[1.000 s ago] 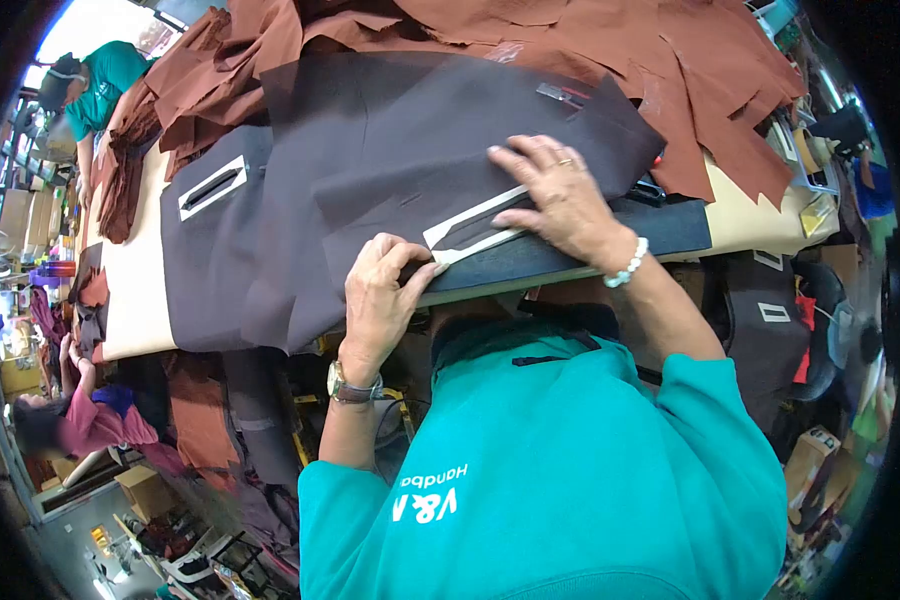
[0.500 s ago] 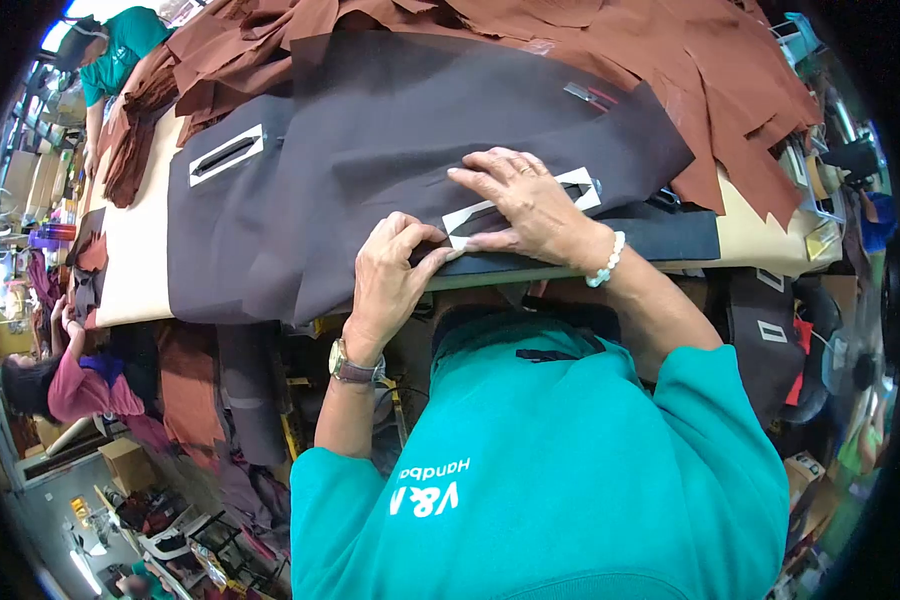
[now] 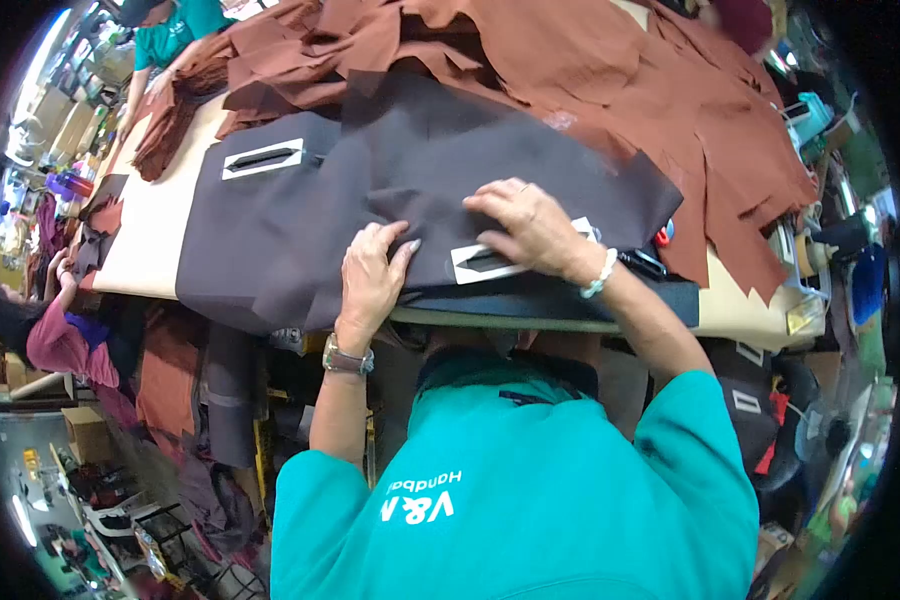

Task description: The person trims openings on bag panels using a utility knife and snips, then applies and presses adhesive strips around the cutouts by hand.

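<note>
A large dark sheet (image 3: 450, 130) is spread over the work table. Near its front edge lies a white-bordered strip with a dark slot (image 3: 470, 265), partly covered by my right hand (image 3: 535, 230). That hand rests over the strip with its thumb apart from its bent fingers. To the left of the strip, my left hand (image 3: 372, 272) lies on the sheet, thumb and fingers apart, nothing visible between them. The sheet is rumpled between the two hands. A second white-bordered strip (image 3: 263, 158) lies at the sheet's upper left.
Reddish-brown material (image 3: 570, 50) is heaped across the far side. A black object (image 3: 642, 263) and a red item (image 3: 663, 236) lie right of my right hand. One person (image 3: 175, 35) stands at the far left, another in pink (image 3: 60, 335) at the left.
My left hand has come away from the strip's left end and its fingers have spread. The strip's left end is now uncovered. The whole view has shifted.
</note>
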A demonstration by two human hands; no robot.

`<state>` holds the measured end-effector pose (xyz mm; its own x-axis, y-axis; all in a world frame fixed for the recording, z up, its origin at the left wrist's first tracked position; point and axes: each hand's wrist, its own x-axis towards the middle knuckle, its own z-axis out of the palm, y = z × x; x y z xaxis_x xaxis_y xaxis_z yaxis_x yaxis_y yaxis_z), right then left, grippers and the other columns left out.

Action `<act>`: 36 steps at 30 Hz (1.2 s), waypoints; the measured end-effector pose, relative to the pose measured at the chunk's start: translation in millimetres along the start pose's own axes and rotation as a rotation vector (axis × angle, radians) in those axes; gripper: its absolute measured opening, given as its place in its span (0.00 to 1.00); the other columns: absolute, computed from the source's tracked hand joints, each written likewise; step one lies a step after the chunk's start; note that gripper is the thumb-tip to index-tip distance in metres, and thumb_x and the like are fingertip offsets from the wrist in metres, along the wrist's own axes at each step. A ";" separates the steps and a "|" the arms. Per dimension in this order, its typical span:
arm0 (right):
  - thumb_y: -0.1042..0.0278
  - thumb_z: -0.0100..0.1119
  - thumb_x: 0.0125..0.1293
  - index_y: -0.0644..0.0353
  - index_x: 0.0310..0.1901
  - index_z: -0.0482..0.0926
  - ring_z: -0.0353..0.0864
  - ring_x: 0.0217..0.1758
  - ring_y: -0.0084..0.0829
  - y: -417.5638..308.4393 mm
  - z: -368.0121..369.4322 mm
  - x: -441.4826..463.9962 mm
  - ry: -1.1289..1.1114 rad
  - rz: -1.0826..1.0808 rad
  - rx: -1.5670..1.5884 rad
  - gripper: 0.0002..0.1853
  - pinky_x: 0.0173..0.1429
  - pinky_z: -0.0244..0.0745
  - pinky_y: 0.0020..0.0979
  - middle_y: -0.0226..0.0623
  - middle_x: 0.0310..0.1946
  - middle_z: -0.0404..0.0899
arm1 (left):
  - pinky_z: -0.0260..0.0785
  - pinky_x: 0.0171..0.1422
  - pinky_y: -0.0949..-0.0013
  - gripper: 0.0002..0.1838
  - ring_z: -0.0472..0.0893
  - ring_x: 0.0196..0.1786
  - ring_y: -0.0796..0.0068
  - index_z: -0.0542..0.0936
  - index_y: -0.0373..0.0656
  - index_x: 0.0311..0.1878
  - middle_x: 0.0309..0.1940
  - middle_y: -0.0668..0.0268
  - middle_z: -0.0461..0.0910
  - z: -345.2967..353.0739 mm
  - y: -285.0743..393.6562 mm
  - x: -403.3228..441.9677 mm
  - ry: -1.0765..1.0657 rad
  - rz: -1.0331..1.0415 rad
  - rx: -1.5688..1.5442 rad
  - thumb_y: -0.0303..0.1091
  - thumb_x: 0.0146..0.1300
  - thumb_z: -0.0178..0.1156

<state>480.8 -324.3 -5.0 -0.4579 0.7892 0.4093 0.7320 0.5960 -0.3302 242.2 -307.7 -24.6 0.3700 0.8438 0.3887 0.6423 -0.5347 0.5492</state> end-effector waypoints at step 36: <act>0.75 0.57 0.58 0.62 0.51 0.69 0.73 0.43 0.25 -160.2 -31.1 96.2 -0.186 -0.027 1.265 0.18 0.51 0.68 0.27 0.33 0.36 0.74 | 0.68 0.47 0.71 0.06 0.79 0.38 0.73 0.77 0.37 0.37 0.32 0.59 0.80 -332.3 -61.9 -39.4 0.754 -0.163 0.714 0.22 0.58 0.51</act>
<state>335.2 -348.5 113.8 -0.6032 0.7223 0.3382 -0.2197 0.2571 -0.9411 -35.1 -323.3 171.9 -0.1124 0.5244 0.8440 0.9841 -0.0587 0.1676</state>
